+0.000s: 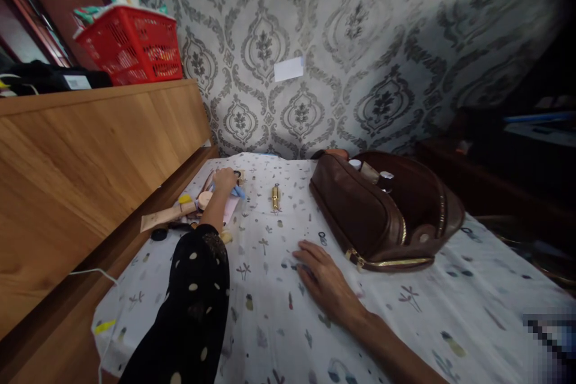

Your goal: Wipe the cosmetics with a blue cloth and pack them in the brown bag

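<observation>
My left hand (pixel 224 179) reaches into a heap of small cosmetics on the far left of the printed sheet (pixel 263 288). Its fingers are curled down beside a blue item (pixel 237 192), and what they hold, if anything, is hidden. Near that wrist lie a beige squeeze tube (pixel 168 216), a round peach-coloured piece (pixel 204 200), a yellow piece (pixel 184 198) and a black-capped item (pixel 159 233). My right hand (pixel 324 282) rests open on the sheet, fingers stretched out, holding nothing. Ahead of it lies a gold tube (pixel 275 197), apart from both hands.
A brown toiletry bag (pixel 360 207) stands unzipped on the right, with several containers inside. On the left, a wooden headboard (pixel 103 150) carries a red basket (pixel 135 42). A white cable (pixel 108 312) hangs along the left edge. Patterned wallpaper (pixel 297 18) closes off the back.
</observation>
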`<state>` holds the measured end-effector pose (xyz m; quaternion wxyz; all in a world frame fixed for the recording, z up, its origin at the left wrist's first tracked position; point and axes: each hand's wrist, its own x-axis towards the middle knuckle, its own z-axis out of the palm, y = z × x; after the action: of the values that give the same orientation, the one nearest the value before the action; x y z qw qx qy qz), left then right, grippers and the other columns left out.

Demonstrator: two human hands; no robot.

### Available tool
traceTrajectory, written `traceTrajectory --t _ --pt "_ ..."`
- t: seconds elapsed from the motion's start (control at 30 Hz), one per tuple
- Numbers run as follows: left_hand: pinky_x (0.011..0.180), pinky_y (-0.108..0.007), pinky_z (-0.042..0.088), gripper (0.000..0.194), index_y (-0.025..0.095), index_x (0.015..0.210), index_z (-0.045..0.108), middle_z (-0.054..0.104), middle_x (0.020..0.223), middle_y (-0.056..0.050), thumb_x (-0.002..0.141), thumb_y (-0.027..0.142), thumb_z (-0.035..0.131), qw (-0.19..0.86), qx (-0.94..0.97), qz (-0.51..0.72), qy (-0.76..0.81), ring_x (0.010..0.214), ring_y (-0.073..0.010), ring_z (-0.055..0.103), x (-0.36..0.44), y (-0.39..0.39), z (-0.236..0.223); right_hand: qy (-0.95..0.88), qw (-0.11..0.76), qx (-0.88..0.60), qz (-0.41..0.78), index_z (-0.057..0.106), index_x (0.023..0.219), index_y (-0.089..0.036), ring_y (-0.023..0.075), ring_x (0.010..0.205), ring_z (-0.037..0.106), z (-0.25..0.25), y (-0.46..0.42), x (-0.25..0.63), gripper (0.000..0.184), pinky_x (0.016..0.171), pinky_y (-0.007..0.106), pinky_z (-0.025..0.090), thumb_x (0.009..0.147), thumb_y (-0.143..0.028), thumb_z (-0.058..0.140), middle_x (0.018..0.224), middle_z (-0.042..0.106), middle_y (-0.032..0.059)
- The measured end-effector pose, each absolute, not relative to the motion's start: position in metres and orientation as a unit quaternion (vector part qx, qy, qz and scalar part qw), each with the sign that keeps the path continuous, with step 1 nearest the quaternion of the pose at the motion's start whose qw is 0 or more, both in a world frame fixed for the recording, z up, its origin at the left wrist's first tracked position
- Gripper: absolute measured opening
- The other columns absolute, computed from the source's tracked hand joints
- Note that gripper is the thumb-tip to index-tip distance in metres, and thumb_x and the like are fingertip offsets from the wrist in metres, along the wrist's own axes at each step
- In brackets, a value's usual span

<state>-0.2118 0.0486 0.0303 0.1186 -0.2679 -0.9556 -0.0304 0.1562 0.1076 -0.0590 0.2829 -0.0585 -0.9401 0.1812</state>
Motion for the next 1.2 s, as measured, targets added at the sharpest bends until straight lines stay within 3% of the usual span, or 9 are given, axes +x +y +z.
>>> traceTrajectory --t 0.27,0.4,0.5,0.6,0.73,0.87,0.97,1.07,1.2 --pt "0.09 -0.039 0.047 0.055 0.009 0.121 0.06 0.067 0.12 -0.023 0.082 0.048 0.062 0.069 -0.239 -0.05 -0.967 0.118 -0.036 0.059 -0.233 0.07 0.024 -0.939 0.294 -0.064 0.169 0.066 0.11 -0.018 0.0272 0.119 0.059 -0.062 0.107 0.156 0.027 0.102 0.047 0.052 0.09 -0.016 0.048 0.123 0.065 0.0139" --pt "0.083 -0.033 0.049 0.048 0.02 0.121 0.059 0.069 0.121 -0.013 0.081 0.045 0.065 0.056 -0.304 -0.059 -0.949 0.11 -0.0285 0.064 -0.228 0.072 0.031 -0.94 0.291 -0.058 0.169 0.066 0.109 -0.017 0.0269 0.118 0.06 -0.059 0.107 0.155 0.026 0.101 0.046 0.052 0.091 -0.016 0.047 0.122 0.065 0.0138" --pt "0.086 -0.029 0.047 0.035 0.027 0.119 0.06 0.069 0.122 -0.004 0.085 0.034 0.063 0.059 -0.381 -0.064 -0.921 0.111 -0.0223 0.063 -0.207 0.073 0.037 -0.941 0.288 -0.055 0.169 0.066 0.108 -0.017 0.027 0.117 0.06 -0.059 0.108 0.154 0.026 0.1 0.047 0.052 0.091 -0.017 0.046 0.121 0.065 0.0138" --pt "0.09 -0.029 0.046 0.028 0.027 0.116 0.063 0.069 0.121 -0.003 0.09 0.024 0.054 0.062 -0.456 -0.066 -0.885 0.114 -0.0211 0.061 -0.172 0.073 0.04 -0.942 0.284 -0.051 0.17 0.067 0.108 -0.017 0.028 0.116 0.061 -0.063 0.111 0.152 0.027 0.099 0.048 0.053 0.092 -0.02 0.046 0.12 0.066 0.0152" --pt "0.094 -0.031 0.044 0.031 0.029 0.115 0.064 0.067 0.123 -0.001 0.092 0.017 0.048 0.068 -0.53 -0.073 -0.842 0.117 -0.0205 0.059 -0.118 0.061 0.046 -0.943 0.284 -0.042 0.169 0.068 0.109 -0.016 0.0284 0.115 0.061 -0.068 0.114 0.15 0.029 0.098 0.048 0.053 0.093 -0.023 0.045 0.12 0.065 0.0154" --pt "0.087 -0.029 0.048 0.027 0.026 0.109 0.065 0.069 0.114 0.0 0.095 0.016 0.045 0.087 -0.595 -0.057 -0.797 0.108 -0.0189 0.061 -0.072 0.012 0.047 -0.943 0.288 -0.04 0.162 0.068 0.109 -0.015 0.0287 0.114 0.061 -0.07 0.114 0.149 0.03 0.098 0.047 0.054 0.093 -0.024 0.045 0.119 0.066 0.0151" --pt "0.082 -0.033 0.05 0.026 0.021 0.105 0.066 0.069 0.104 -0.006 0.1 0.027 0.041 0.163 -0.601 -0.01 -0.782 0.106 -0.0235 0.059 -0.05 -0.051 0.036 -0.942 0.293 -0.038 0.158 0.068 0.109 -0.014 0.0286 0.115 0.061 -0.071 0.113 0.15 0.029 0.098 0.047 0.053 0.093 -0.024 0.046 0.119 0.066 0.0152" --pt "0.076 -0.035 0.053 0.034 0.023 0.114 0.065 0.065 0.114 -0.01 0.096 0.047 0.048 0.24 -0.556 0.002 -0.796 0.106 -0.0271 0.057 -0.046 -0.12 0.016 -0.941 0.301 -0.035 0.149 0.068 0.109 -0.014 0.0287 0.115 0.061 -0.071 0.113 0.151 0.029 0.098 0.047 0.054 0.093 -0.023 0.045 0.119 0.066 0.0157" --pt "0.093 -0.042 0.052 0.047 0.029 0.13 0.06 0.058 0.129 -0.011 0.09 0.054 0.055 0.255 -0.552 0.027 -0.793 0.121 -0.0309 0.051 -0.077 -0.181 -0.006 -0.94 0.314 -0.032 0.133 0.067 0.108 -0.015 0.0281 0.113 0.062 -0.07 0.113 0.15 0.029 0.096 0.046 0.055 0.094 -0.023 0.043 0.118 0.066 0.0155"
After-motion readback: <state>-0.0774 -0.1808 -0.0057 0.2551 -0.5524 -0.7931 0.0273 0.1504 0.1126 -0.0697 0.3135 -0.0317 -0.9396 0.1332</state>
